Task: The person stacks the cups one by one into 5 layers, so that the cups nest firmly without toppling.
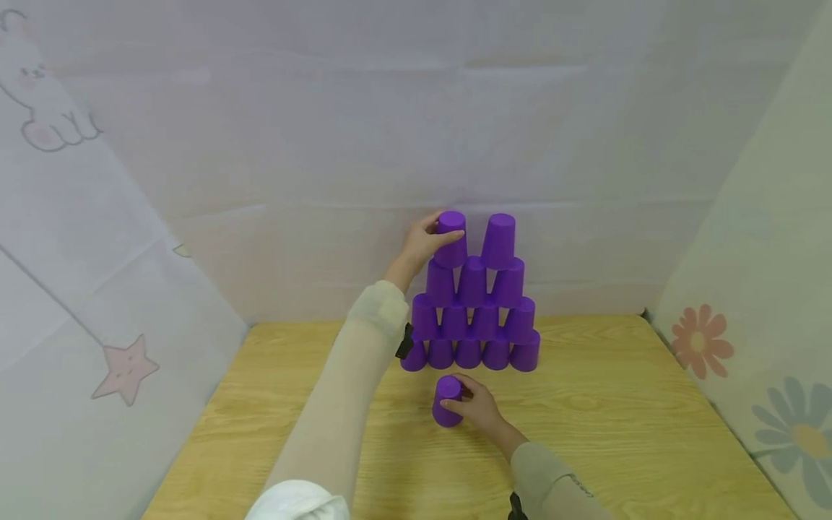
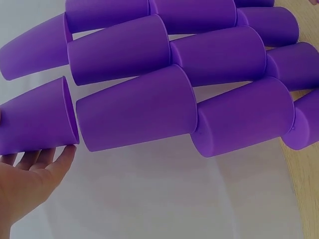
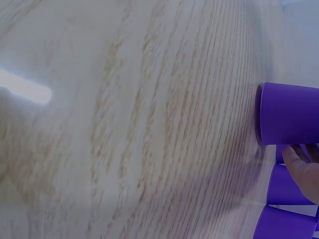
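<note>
An upside-down purple cup [image 1: 451, 253] is in my left hand [image 1: 420, 245], thumb on its near side and fingers behind it. It is at the top left of a stepped stack of upside-down purple cups [image 1: 473, 283]. In the left wrist view, the rim of this held cup [image 2: 35, 117] is right at the base of a cup below. Lower down, in front of the stack, my right hand [image 1: 482, 409] grips another inverted purple cup [image 1: 445, 415] from its right side. The right wrist view has that cup [image 3: 291, 114] with its rim close to the tabletop.
Another top-row cup [image 1: 500, 242] stands to the right of the left-held one, with a gap between them. The stack is near the back of a wood-grain table [image 1: 604, 404], before a pale cloth backdrop [image 1: 338, 144]. Printed side cloths [image 1: 728, 289] flank the table.
</note>
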The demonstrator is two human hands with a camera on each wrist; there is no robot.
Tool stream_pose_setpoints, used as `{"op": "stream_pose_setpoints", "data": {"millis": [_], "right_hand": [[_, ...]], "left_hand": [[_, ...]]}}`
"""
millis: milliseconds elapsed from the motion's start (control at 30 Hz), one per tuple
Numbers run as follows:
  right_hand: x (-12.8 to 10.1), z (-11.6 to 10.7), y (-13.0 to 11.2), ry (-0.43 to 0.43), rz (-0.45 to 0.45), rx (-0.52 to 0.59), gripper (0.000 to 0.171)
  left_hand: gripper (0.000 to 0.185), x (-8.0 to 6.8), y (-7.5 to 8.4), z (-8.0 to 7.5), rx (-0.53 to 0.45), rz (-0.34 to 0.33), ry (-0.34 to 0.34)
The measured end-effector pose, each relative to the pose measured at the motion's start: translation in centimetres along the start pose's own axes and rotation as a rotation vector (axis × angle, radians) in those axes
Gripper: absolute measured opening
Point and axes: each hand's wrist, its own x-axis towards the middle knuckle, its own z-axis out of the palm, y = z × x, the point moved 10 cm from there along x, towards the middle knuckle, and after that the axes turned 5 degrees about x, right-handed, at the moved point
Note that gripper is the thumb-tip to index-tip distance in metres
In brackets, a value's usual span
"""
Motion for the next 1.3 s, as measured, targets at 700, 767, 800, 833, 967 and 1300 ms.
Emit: {"op": "stream_pose_setpoints", "data": {"millis": [700,767,800,833,967,1300], "right_hand": [[0.1,0.0,0.1,0.001,-0.015,0.043,0.046],[0.0,0.0,-0.1,-0.005,-0.021,0.042,0.046],[0.0,0.0,-0.1,-0.008,-0.02,0.044,0.046],[0.0,0.1,-0.2,-0.012,-0.022,0.045,0.046],[0.0,0.2,-0.3,-0.025,-0.028,0.048,0.046],[0.0,0.4,-0.7,-0.063,-0.005,0.066,0.047]], "left_hand": [[0.051,0.4,-0.4,0.6,0.048,-0.01,0.019],[0.049,0.4,-0.5,0.6,0.043,-0.004,0.02],[0.049,0.4,-0.5,0.6,0.04,-0.002,0.02],[0.049,0.4,-0.5,0.6,0.038,0.0,0.019],[0.062,0.6,-0.8,0.6,0.052,-0.021,0.012],[0.077,0.7,-1.4,0.4,0.031,-0.069,-0.026]]}}
